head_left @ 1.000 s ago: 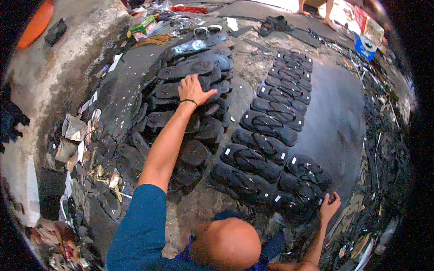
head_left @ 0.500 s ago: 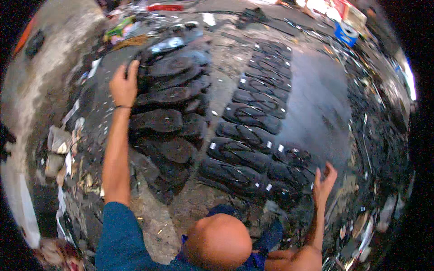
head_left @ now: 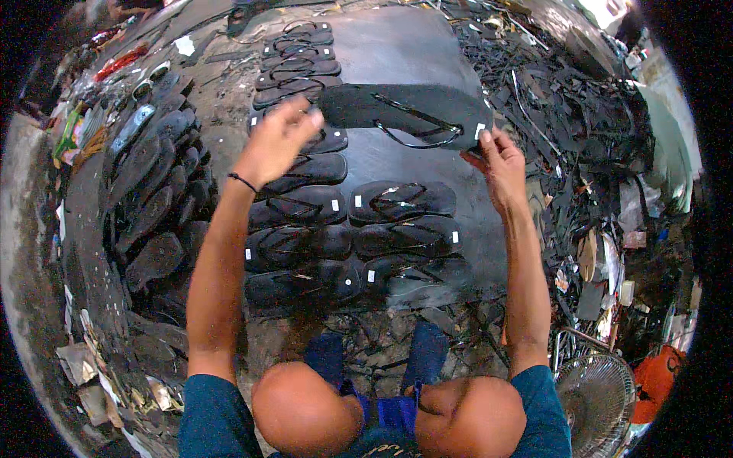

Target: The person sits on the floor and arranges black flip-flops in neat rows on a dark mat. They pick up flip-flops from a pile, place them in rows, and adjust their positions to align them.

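A black flip-flop (head_left: pixel 359 109) with a shiny thong strap and a white tag hangs level above the dark sheet (head_left: pixel 389 42). My right hand (head_left: pixel 504 164) is closed on its tagged right end, thumb on top. At the other end is my left hand (head_left: pixel 279 141), its fingers bent and smeared by motion; whether they grip the flip-flop or only touch its edge cannot be told. Below lie tagged black flip-flops in a left column (head_left: pixel 298 202) and a shorter right column (head_left: pixel 405 235). Some of the left column is hidden behind my left hand.
A heap of dark soles (head_left: pixel 153 210) lies to the left. Black rubber scraps (head_left: pixel 565 130) cover the ground at the right. A wire-caged fan (head_left: pixel 595 389) and an orange bag (head_left: pixel 657 385) stand at the lower right. My knees (head_left: pixel 473 416) are at the bottom.
My view has swung to the right. My left hand has come from beside the sole heap to the sheet. A flip-flop is now up in my right hand, which was open before.
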Available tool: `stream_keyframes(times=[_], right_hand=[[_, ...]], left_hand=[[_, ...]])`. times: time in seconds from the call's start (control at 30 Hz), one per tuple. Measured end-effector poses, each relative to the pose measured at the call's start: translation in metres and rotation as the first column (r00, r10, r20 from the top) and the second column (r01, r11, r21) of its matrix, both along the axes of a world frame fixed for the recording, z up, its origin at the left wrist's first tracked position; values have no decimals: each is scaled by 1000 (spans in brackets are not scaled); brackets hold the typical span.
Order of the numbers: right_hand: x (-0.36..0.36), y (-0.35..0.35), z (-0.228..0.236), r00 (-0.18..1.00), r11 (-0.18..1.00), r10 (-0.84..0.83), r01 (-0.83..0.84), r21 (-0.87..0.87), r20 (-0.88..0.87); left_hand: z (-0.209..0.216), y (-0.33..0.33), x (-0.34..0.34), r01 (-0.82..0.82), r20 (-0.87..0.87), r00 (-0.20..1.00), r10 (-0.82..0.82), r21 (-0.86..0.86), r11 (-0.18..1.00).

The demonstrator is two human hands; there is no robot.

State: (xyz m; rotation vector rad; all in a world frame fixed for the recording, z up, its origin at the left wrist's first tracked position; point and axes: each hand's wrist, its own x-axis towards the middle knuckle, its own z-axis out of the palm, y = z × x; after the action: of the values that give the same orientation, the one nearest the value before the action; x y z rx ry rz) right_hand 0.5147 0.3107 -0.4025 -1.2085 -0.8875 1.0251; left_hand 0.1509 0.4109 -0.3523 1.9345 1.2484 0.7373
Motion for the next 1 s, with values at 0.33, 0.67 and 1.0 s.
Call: stream_keyframes(times=[0.33,0.67,1.0], right_hand=[[35,6,-126,991,965,-3,-31,-259,-131],[15,26,-143,964,928,-120,194,-318,238],[22,28,-162,702,910,-55,328,-254,711]], left_hand=[[-140,14,42,-74,390,889,242,-400,913],[-163,45,42,-112,-351,935,47,-167,980],[-168,49,56,-159,-515,856,48,-174,972]])
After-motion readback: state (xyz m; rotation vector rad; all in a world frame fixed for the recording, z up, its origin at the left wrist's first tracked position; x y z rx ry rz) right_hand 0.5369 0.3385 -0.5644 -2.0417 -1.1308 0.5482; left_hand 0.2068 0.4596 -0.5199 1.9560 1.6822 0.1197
